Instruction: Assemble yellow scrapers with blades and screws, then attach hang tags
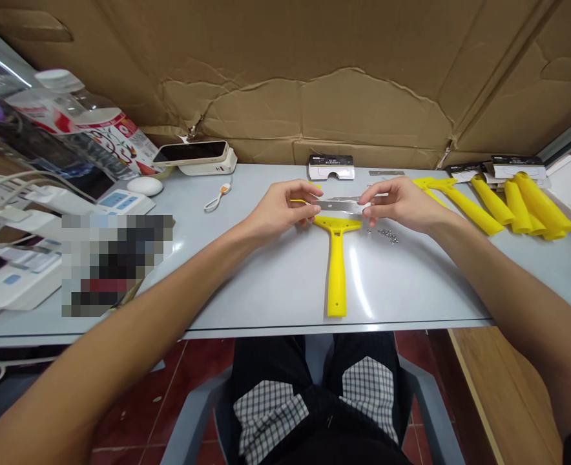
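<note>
A flat metal scraper blade (340,206) is stretched between my two hands, above the table. My left hand (290,205) pinches its left end between thumb and fingers. At the other end, my right hand (392,202) grips it the same way. Just below the blade lies a yellow scraper handle (337,271), its wide head towards the blade and its grip towards me. More thin metal shows behind the blade, too overlapped to make out fully. Small screws (389,236) lie in a loose heap under my right hand.
Yellow handle parts (532,203) are piled at the right. Black-and-white packages (331,167) and another metal strip (386,173) lie near the cardboard wall (363,110). A phone (193,152), short cable (218,197), white mouse (145,186) and bottles (115,135) stand or lie left.
</note>
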`<control>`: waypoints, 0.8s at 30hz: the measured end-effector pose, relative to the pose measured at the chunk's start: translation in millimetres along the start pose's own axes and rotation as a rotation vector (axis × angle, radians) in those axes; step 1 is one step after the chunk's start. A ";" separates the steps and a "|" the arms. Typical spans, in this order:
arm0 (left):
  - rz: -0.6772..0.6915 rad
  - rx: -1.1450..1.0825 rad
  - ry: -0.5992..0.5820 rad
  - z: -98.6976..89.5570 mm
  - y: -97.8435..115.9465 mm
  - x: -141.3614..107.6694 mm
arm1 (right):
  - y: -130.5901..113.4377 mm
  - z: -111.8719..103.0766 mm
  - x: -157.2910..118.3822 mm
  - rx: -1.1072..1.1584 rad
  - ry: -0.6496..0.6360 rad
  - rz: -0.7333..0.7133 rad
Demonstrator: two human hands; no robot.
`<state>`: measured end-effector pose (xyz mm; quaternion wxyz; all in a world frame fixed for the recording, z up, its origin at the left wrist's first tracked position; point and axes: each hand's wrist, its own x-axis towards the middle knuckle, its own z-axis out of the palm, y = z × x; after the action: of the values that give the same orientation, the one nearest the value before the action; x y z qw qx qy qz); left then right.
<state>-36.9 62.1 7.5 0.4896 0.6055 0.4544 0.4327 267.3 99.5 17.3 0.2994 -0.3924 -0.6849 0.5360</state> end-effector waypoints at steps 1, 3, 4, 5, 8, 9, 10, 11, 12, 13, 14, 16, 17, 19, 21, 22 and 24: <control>0.006 0.002 0.006 0.2 0.0 0.0 | -0.5 0.8 0.2 0.002 0.013 -0.006; 0.004 0.013 0.011 0.4 0.3 -0.1 | -1.0 2.0 1.0 0.014 0.031 -0.021; -0.002 0.023 0.013 0.4 0.5 -0.2 | -0.9 2.2 1.4 0.019 0.035 -0.028; -0.009 0.034 0.016 0.4 0.7 -0.2 | -0.6 2.1 1.7 0.018 0.036 -0.032; -0.024 0.061 0.023 0.3 0.8 0.0 | 1.0 0.9 2.1 -0.006 0.033 -0.033; -0.025 0.067 0.023 0.2 0.6 0.2 | 1.4 0.4 2.0 -0.014 0.030 -0.033; -0.024 0.072 0.020 0.1 0.3 0.4 | 1.5 0.1 1.7 -0.020 0.028 -0.032; -0.019 0.078 0.016 0.0 0.0 0.6 | 1.5 0.1 1.5 -0.022 0.029 -0.032; -0.012 0.088 0.010 -0.2 -0.4 0.8 | 1.2 0.4 1.2 -0.016 0.034 -0.031; -0.003 0.099 -0.001 -0.3 -0.7 0.8 | 0.6 1.0 1.0 -0.002 0.045 -0.030; 0.008 0.110 -0.016 -0.4 -0.9 0.6 | -0.2 1.9 0.9 0.021 0.062 -0.032; 0.029 0.132 -0.064 -0.1 -0.6 -0.5 | -2.4 4.4 0.8 0.090 0.103 -0.047; 0.036 0.141 -0.095 0.4 -0.1 -1.3 | -3.7 5.7 0.7 0.126 0.121 -0.057; 0.046 0.159 -0.162 1.9 1.2 -3.4 | -6.5 8.4 0.6 0.179 0.144 -0.070; 0.059 0.174 -0.219 3.9 2.8 -5.5 | -9.0 10.7 0.2 0.213 0.155 -0.078; 0.064 0.178 -0.242 4.9 3.5 -6.5 | -10.1 11.7 -0.1 0.226 0.159 -0.080; 0.067 0.180 -0.280 6.7 4.5 -8.3 | -11.6 13.3 -0.7 0.247 0.167 -0.090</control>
<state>-31.6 52.2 10.3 0.4772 0.7160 0.3982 0.3180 254.2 90.9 25.3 0.4251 -0.3649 -0.6034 0.5675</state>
